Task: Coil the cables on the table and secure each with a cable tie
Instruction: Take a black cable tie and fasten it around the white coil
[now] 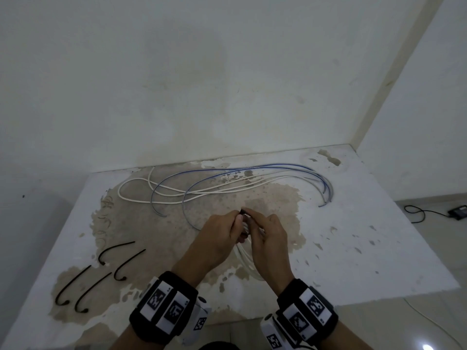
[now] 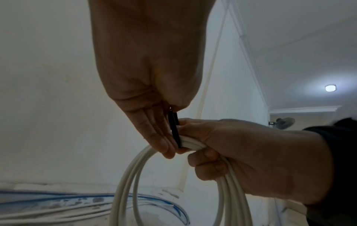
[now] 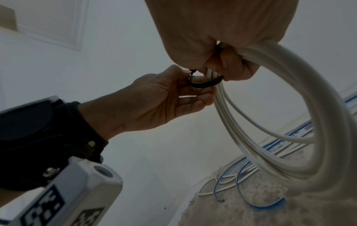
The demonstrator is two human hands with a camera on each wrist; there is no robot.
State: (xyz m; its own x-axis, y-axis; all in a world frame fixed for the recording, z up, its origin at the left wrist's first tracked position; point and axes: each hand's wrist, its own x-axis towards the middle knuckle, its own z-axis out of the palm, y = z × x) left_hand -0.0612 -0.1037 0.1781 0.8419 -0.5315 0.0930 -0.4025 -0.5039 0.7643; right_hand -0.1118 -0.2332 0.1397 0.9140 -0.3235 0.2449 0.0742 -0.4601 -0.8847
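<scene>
A white cable coil hangs in the air above the middle of the stained white table. My right hand grips the top of the coil in its curled fingers. A black cable tie loops round the bundled strands beside that grip. My left hand pinches the tie between thumb and fingers. In the right wrist view the tie forms a small loop under the strands of the coil. Whether the tie's ends are joined is hidden by the fingers.
Loose blue cables and a loose white cable sprawl across the back of the table near the wall. Several spare black ties lie at the front left. A black adapter with its cord sits on the floor to the right.
</scene>
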